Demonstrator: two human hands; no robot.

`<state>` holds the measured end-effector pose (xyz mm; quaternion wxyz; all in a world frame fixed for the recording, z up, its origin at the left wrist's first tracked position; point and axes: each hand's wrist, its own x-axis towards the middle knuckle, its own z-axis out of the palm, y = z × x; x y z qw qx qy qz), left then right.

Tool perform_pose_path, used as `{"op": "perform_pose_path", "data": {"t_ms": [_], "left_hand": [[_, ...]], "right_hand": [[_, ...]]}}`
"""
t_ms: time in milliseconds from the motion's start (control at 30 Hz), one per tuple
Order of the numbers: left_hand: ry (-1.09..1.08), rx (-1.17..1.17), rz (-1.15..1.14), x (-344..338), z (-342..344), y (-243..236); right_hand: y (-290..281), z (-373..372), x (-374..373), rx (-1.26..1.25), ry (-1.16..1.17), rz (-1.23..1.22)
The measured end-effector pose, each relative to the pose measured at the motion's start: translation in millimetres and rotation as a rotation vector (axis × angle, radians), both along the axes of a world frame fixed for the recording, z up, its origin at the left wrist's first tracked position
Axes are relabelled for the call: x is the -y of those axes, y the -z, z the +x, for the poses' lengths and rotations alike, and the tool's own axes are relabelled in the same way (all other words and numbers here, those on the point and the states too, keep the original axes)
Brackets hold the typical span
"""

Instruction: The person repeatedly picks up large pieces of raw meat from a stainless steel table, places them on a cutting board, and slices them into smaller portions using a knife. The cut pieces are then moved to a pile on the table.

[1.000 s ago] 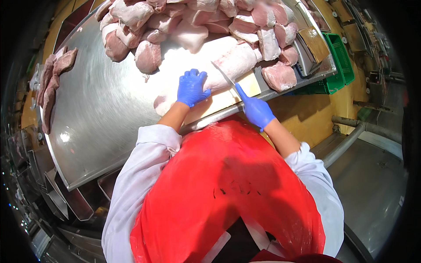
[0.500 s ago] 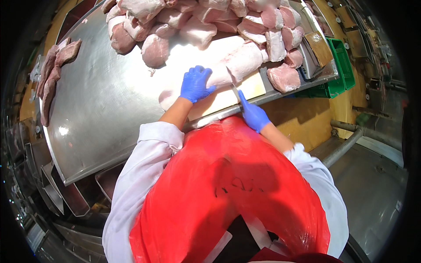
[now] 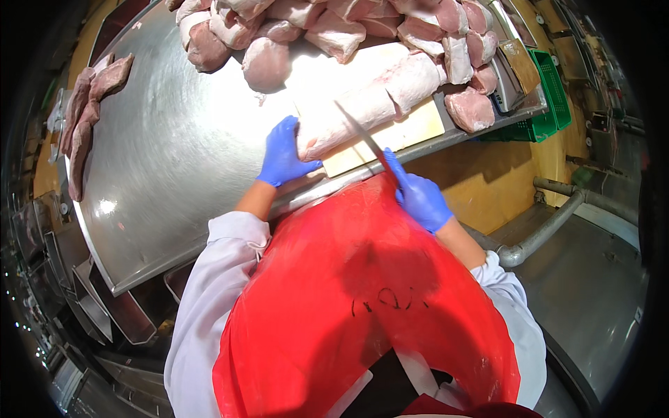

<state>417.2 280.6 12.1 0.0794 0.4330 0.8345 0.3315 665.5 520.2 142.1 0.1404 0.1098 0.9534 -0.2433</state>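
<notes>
A long pale pink pork loin (image 3: 346,127) lies on a white cutting board (image 3: 421,125) at the table's near edge. A cut runs across it, and the part to the right of the cut (image 3: 416,81) still lies in line with it. My left hand (image 3: 281,153), in a blue glove, is at the loin's left end, thumb and fingers spread around that end. My right hand (image 3: 424,200), also gloved in blue, grips a knife (image 3: 360,132) by its handle, index finger stretched along it. The blade points up and left over the loin's near side.
Many cut pork pieces (image 3: 267,64) are heaped along the far side of the metal table (image 3: 167,153). Long meat strips (image 3: 82,132) lie at its left edge. A scale (image 3: 507,87) and a green crate (image 3: 547,104) are at the right. A metal pipe rail (image 3: 550,226) stands beyond my right arm.
My left hand has slid left off the loin's top to its end. The knife has come out of the cut and swung left. The whole view has shifted slightly.
</notes>
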Motion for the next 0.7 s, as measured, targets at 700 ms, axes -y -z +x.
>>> {"op": "perform_pose_path", "data": {"t_ms": [700], "left_hand": [[-0.068,-0.010,-0.052,-15.9,-1.1,15.1]], "right_hand": [[48.7,-154.5,65.3,0.093,0.042,0.113]]}}
